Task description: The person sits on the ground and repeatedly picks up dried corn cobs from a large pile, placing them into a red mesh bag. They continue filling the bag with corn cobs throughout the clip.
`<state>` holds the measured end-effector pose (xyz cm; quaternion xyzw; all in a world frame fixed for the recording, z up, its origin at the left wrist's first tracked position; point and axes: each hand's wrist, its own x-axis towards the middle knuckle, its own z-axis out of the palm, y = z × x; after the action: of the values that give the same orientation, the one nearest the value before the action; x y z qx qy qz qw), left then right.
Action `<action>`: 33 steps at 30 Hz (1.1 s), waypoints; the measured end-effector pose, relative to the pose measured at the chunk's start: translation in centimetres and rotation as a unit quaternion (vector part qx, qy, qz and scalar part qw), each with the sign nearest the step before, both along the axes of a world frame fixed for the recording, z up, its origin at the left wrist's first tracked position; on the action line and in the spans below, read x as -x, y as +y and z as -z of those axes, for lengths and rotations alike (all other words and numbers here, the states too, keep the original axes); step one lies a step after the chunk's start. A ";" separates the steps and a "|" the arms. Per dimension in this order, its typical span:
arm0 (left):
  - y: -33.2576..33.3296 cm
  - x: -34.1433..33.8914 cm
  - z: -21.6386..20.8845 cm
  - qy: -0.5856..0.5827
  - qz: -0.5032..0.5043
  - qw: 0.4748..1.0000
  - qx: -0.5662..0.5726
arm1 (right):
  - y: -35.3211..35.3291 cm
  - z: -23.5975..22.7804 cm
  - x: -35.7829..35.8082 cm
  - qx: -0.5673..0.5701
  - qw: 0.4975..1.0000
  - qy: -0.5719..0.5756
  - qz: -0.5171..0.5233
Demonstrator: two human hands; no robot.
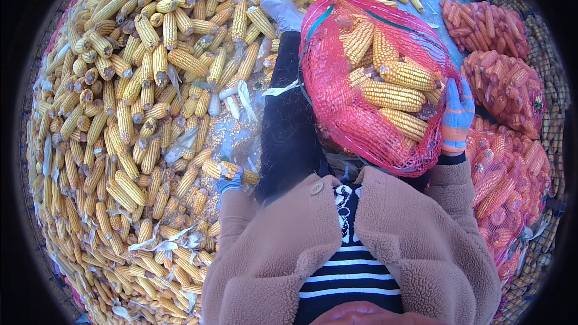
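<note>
My left hand [230,182], in a striped knit glove, is closed around a yellow ear of corn [211,169] low over the heap at my left side. One end of the ear sticks out beyond the fingers. A red mesh bag [328,99] stands upright between my legs, its mouth spread wide, with several ears of corn [392,95] lying inside. My right hand [459,117], in an orange and grey-blue striped glove, rests along the bag's right edge with its fingers stretched out. Whether its thumb hooks the mesh is hidden.
A big heap of corn ears [129,120] spreads over the left and far side. Loose kernels and pale husks [245,100] lie beside my leg [289,126]. Filled red mesh bags [504,90] line the right, next to a wall of stacked corn [551,78].
</note>
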<state>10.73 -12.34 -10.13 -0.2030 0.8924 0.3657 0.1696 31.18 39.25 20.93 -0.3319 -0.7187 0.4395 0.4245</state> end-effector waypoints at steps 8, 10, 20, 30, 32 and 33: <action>13.3 2.6 -23.0 0.276 0.140 0.786 -0.535 | 1.0 -0.8 -2.8 0.105 0.991 0.083 0.021; 18.3 0.9 -28.3 0.267 0.211 0.732 -0.591 | 1.5 -1.3 -3.1 -0.003 0.996 0.088 0.012; 38.9 -9.8 -35.1 -0.119 0.289 0.687 -0.656 | 4.1 -1.1 -5.6 0.194 0.953 0.227 -0.051; 41.1 -6.7 -31.5 0.128 0.207 0.858 -0.452 | 4.3 -0.7 -5.1 0.207 0.950 0.227 -0.048; 41.0 -5.7 -30.0 0.235 0.241 0.887 -0.315 | 3.5 -0.7 -5.1 0.190 0.956 0.218 -0.052; 40.6 -5.1 -29.1 0.254 0.244 0.886 -0.303 | 3.3 -0.7 -5.2 0.179 0.959 0.210 -0.058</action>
<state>15.87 28.31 18.97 0.1826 0.7723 0.6039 0.0744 36.35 42.53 21.66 -0.2607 -0.5410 0.6445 0.4733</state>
